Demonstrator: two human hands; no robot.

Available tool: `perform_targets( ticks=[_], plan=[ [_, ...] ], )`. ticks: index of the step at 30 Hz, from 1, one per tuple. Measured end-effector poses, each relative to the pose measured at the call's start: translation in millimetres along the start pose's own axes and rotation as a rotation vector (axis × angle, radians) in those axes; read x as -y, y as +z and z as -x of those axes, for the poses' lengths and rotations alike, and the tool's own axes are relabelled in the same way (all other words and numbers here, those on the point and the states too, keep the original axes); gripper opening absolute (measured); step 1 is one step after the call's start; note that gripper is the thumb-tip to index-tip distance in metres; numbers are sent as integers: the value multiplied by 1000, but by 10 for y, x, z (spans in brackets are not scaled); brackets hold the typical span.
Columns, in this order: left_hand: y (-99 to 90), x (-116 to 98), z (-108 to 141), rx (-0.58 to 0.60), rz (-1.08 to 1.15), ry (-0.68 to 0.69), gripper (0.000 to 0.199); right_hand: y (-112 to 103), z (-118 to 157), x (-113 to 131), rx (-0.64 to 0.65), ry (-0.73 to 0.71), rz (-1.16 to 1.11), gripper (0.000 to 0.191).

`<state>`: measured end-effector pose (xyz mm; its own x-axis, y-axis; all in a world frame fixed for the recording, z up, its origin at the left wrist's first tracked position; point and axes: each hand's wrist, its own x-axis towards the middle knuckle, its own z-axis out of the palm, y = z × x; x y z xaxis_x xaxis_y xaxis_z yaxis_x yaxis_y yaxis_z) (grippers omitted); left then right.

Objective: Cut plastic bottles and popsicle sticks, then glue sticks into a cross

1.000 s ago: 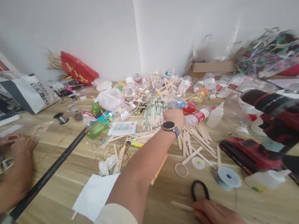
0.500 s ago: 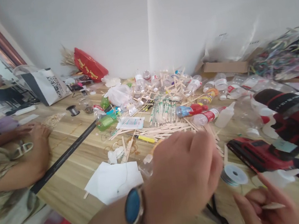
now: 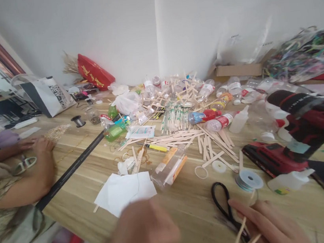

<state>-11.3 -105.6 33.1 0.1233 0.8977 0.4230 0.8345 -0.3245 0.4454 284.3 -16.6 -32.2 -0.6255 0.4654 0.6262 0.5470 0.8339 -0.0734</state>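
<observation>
Thin sticks (image 3: 239,235) pinched in my right hand (image 3: 272,222), slanting near-left. Left hand (image 3: 143,231) is left of them (grip's too blurry to tell).

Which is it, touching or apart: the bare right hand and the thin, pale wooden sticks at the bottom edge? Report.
Touching. The head view shows the wooden sticks pinched in the right hand, their ends jutting out.
</observation>
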Motion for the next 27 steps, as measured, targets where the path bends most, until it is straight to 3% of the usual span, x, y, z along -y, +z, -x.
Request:
perform_targets(
  ticks=[2,3,4,7,10,12,17,21,24,27],
  plan=[
    [0,211,-356,-2,-102,-147,33,-13,-11,20,3,-52,32,25],
    [33,332,-542,84,-291,-370,34,-15,-16,36,4,-69,33,26],
    [83,455,-714,137,-357,-447,30,-14,-23,54,3,-81,27,28],
    [268,791,-1070,289,-424,-550,28,-5,-48,103,-5,-112,6,30],
    [322,1050,-1190,362,-480,-602,34,9,-76,120,-4,-115,24,30],
    [222,1202,-1210,370,-532,-625,34,18,-95,122,3,-127,35,29],
    [-241,1506,-1232,279,-720,-721,35,-21,-158,137,-24,-103,94,25],
    [-379,1498,-1176,174,-850,-654,35,-192,-208,96,-72,-26,122,23],
    [-261,1353,-1134,144,-872,-474,35,-336,-228,46,-85,122,121,25],
    [-42,1193,-1126,244,-774,-183,18,-389,-245,33,-119,197,118,31]
  ],
)
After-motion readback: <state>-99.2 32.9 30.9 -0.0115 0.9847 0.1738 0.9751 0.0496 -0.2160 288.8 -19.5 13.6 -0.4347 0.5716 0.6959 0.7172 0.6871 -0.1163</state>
